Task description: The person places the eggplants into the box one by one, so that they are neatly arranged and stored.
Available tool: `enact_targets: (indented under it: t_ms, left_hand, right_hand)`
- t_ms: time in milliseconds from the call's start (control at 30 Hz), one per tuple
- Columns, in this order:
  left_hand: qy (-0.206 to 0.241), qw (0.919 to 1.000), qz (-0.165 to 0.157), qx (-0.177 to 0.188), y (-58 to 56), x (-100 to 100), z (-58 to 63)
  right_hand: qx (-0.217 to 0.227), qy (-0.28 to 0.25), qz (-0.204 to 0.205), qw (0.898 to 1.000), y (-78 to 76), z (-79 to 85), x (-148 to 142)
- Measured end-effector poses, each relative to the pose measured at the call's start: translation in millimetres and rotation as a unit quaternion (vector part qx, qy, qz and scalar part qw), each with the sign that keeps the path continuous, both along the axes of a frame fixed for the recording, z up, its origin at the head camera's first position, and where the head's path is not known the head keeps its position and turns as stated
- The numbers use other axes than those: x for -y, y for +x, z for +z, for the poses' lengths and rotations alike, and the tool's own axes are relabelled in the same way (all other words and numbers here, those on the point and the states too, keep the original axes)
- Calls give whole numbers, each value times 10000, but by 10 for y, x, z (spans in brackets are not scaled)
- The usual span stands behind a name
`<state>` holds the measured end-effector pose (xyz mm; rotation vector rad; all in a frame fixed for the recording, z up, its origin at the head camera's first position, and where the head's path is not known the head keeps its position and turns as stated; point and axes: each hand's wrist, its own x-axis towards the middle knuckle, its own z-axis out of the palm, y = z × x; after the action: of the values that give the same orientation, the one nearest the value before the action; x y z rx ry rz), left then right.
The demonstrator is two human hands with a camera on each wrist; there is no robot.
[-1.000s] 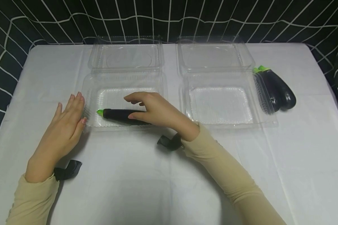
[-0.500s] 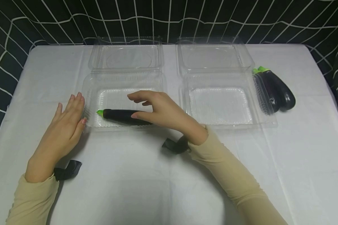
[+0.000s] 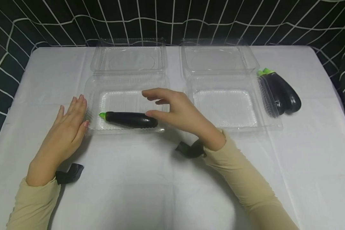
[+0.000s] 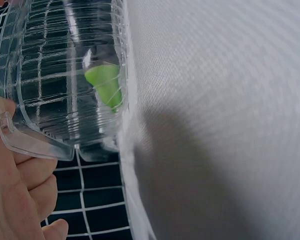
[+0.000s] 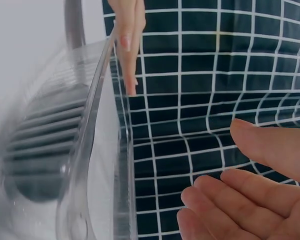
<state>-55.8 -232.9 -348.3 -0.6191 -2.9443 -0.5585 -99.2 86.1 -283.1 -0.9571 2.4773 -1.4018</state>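
A dark eggplant (image 3: 129,119) with a green stem end lies lengthwise near the front wall of the left clear plastic container (image 3: 126,80), whose lid is folded back. My left hand (image 3: 64,134) rests with straight fingers at that container's left rim; in the left wrist view its fingers (image 4: 30,185) show beside the clear wall, with the green stem (image 4: 106,85) seen through the plastic. Over the container's right end hovers my right hand (image 3: 178,108), fingers loosely bent and thumb apart, holding nothing. The right wrist view shows its palm (image 5: 250,210) bare beside the container's rim.
A second clear container (image 3: 224,105), lid also folded back, stands right of the first. Two more eggplants (image 3: 284,92) lie against its right side, partly behind the plastic. A dark cloth with a white grid (image 3: 172,19) rises behind the white-covered table (image 3: 126,191).
My right hand has drawn back to the right and slightly up from the eggplant, uncovering its thick end. The eggplant and my left hand stay where they were.
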Motion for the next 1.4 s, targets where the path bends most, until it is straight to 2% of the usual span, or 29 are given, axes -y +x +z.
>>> enact_targets:
  t_ms: [267, 700, 1400]
  left_hand:
    - [-1, 10000, 13, -20, -5, -2, -7]
    - [-31, 10000, 28, -6, 3, 5, -8]
    - [-97, 10000, 19, -1, -20, 5, 14]
  right_hand:
    - [-186, 12, -312, 9993, 14, 27, -181]
    - [-127, -47, -675, 9976, 8, 15, -436]
    - [-130, 256, -1564, 9873, -33, 11, -944]
